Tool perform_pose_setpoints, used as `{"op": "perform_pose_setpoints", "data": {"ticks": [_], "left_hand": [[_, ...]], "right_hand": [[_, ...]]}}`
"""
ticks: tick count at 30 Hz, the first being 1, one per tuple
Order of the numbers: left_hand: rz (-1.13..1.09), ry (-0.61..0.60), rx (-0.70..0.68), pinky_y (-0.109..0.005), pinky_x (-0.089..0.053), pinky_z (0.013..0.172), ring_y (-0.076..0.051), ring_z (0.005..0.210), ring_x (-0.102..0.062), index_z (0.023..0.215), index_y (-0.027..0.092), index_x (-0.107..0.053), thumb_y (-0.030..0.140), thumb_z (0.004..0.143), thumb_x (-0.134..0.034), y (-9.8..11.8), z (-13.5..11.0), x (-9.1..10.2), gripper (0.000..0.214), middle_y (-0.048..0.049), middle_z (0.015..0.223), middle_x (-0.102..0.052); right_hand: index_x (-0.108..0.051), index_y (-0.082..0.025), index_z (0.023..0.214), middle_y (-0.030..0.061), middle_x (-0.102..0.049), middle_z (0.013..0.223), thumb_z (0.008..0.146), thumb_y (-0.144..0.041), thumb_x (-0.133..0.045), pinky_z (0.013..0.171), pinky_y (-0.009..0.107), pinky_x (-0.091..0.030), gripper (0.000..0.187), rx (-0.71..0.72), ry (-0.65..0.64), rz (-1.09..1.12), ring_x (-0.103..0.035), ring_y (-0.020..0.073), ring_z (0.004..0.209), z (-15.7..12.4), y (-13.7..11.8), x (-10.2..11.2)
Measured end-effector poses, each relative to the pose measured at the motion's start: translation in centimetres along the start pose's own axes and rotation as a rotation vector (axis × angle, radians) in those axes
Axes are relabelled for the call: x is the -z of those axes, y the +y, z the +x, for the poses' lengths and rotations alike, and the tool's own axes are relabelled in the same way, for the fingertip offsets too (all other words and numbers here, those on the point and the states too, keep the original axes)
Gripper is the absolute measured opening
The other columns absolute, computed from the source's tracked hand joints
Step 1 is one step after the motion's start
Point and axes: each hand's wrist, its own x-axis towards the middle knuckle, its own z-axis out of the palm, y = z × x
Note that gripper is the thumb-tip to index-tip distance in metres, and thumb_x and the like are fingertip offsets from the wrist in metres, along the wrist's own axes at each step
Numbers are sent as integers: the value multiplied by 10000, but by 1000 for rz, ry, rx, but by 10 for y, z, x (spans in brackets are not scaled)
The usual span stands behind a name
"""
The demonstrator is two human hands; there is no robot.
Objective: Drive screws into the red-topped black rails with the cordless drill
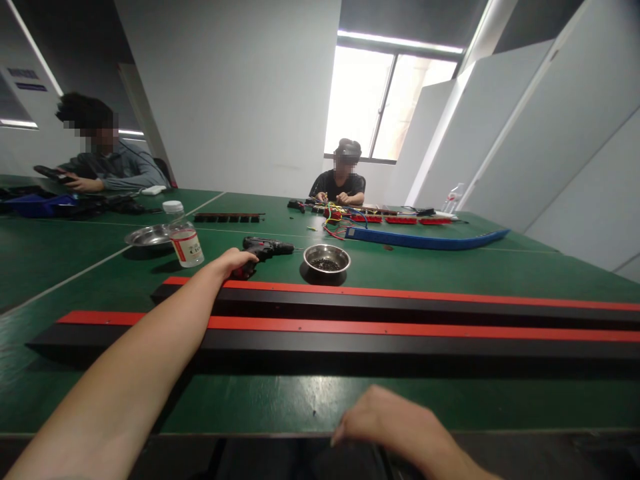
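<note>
A green tabletop point(310, 400) carries two long black-and-red rails point(400, 328). Beyond them the left hand point(234, 261) has its fingers wrapped around the grip of the cordless drill point(270, 248), near a steel bowl point(306, 259). The right hand point(387, 420) rests loose and empty at the near edge.

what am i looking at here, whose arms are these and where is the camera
No machine here: a person wears one camera on the head, looking forward and down, so the arms are that person's own. The left hand reaches out and grips the handle of a black cordless drill lying on the green table. The right hand rests empty at the near edge. Between them lie two long black-and-red rails. Beside the drill stands a round steel bowl of dark bits. Two other people sit farther off.
</note>
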Motion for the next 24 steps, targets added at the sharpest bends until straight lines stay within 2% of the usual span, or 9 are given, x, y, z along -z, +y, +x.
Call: {"op": "perform_pose_setpoints", "data": {"ticks": [3, 5, 7, 11, 16, 18, 20, 22, 24], "left_hand": [[-174, -64, 20, -320, -524, 527, -214, 533, -632, 660, 154, -606, 264, 663, -768, 1, -4, 1, 196, -111, 587, -670], [-267, -74, 19, -315, -533, 526, -192, 507, -613, 663, 153, -597, 246, 652, -774, 2, -6, 3, 200, -94, 564, -654], [-342, -54, -4, -302, -518, 509, -176, 484, -595, 671, 145, -598, 234, 632, -788, 5, -9, 7, 214, -80, 550, -640], [-483, 74, -145, -245, -413, 444, -144, 453, -553, 743, 137, -613, 263, 600, -820, 18, -17, 14, 281, -32, 542, -613], [-704, 267, -381, -206, -459, 543, -113, 602, -610, 930, 172, -613, 329, 667, -792, 42, -42, 16, 354, 20, 715, -638], [-888, 183, -412, -232, -529, 622, -137, 694, -659, 962, 162, -626, 322, 710, -773, 50, -57, 17, 333, -15, 802, -674], [-1090, -172, -333, -301, -596, 717, -186, 801, -704, 1028, 125, -663, 340, 777, -732, 56, -71, 19, 337, -85, 916, -713], [-1207, -406, -243, -278, -608, 678, -166, 753, -698, 1092, 89, -676, 337, 836, -682, 60, -80, 19, 356, -106, 913, -711], [-1269, -418, -186, -222, -594, 619, -129, 680, -675, 1085, 79, -681, 272, 857, -650, 59, -82, 16, 301, -85, 844, -692]], "right_hand": [[-744, -237, 1078, 94, -747, 971, 950, -441, -596, 831, 379, -564, 283, 11, 199, -69, -681, 230, 876, 53, -6, 46], [-737, -197, 1024, 73, -745, 928, 949, -400, -608, 819, 341, -546, 252, -35, 318, -118, -672, 199, 837, 94, 9, 68], [-726, -147, 984, 79, -751, 912, 961, -346, -597, 789, 295, -527, 239, -125, 381, -81, -672, 181, 820, 135, 38, 83], [-699, -73, 1017, 129, -765, 944, 990, -243, -524, 748, 249, -510, 245, -357, 366, 32, -683, 170, 811, 203, 106, 96], [-745, -116, 1024, 114, -767, 1024, 929, -221, -596, 756, 237, -469, 205, -393, 325, -331, -686, 186, 889, 252, 158, 96], [-751, -121, 1042, 120, -766, 1035, 899, -221, -633, 768, 238, -461, 211, -376, 217, -473, -688, 200, 921, 266, 167, 91], [-750, -125, 1079, 130, -763, 1058, 863, -239, -685, 782, 236, -464, 253, -392, 76, -558, -689, 214, 952, 279, 171, 83], [-746, -150, 1125, 122, -761, 1081, 820, -286, -748, 792, 231, -476, 334, -439, -48, -573, -690, 218, 967, 290, 173, 74], [-747, -180, 1138, 101, -765, 1070, 779, -335, -794, 787, 232, -494, 394, -504, -139, -564, -697, 215, 942, 299, 173, 66]]}}
